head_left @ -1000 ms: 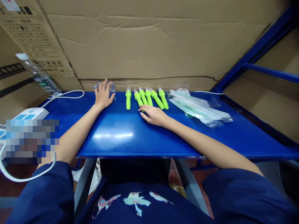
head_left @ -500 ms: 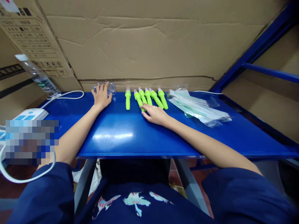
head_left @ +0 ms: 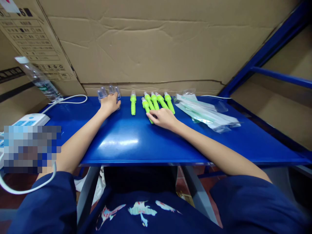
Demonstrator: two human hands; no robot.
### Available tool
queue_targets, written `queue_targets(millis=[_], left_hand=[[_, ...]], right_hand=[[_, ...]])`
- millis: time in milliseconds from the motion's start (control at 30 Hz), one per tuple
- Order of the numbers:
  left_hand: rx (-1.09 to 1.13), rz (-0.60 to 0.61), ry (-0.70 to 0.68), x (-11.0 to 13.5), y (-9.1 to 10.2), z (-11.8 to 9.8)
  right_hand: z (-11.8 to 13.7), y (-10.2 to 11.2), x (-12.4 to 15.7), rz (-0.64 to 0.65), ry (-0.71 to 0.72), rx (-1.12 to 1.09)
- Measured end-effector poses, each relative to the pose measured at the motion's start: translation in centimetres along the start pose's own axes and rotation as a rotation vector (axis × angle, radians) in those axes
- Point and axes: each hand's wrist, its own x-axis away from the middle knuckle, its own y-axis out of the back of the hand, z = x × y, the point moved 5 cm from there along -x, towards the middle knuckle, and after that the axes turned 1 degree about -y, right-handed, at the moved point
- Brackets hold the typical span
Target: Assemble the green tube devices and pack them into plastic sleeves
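Observation:
My left hand (head_left: 110,103) is at the back left of the blue table, its fingers curled down around what looks like a clear plastic cap, mostly hidden beneath them. Several more clear plastic caps (head_left: 103,92) stand just behind it. My right hand (head_left: 164,117) grips the lower end of a lime-green pen-shaped tube (head_left: 145,104) with a clear tip, thumb and fingers closed on it. Several similar green tubes lie beyond this hand, among them one at the right end (head_left: 169,102). A single green tube (head_left: 133,103) lies apart, between my hands.
Clear bags with white strips (head_left: 207,112) lie on the right of the blue table (head_left: 146,146). A white power strip (head_left: 31,120), its cable and a tilted water bottle (head_left: 41,81) are on the left. A cardboard wall (head_left: 158,48) rises behind.
My left hand has drawn slightly toward me and right, its spread fingers now curled. My right hand has drawn one green tube nearer, out of line with the others.

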Motion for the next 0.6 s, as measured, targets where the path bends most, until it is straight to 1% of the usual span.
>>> queue_targets(millis=[67, 200, 400, 600], left_hand=[[-0.018, 0.05, -0.003, -0.1, -0.2, 0.1], [-0.049, 0.094, -0.024, -0.2, -0.3, 0.2], [-0.093, 0.157, -0.038, -0.3, -0.7, 0.4], [-0.101, 0.152, -0.071, -0.4, -0.7, 0.5]], right_hand=[[-0.2, -0.2, -0.1, -0.002, -0.022, -0.013], [-0.9, -1.0, -0.4, -0.001, -0.042, 0.001], [-2.2, -2.2, -1.0, 0.037, -0.041, -0.095], [-3.5, -3.4, -1.4, 0.026, 0.059, -0.082]])
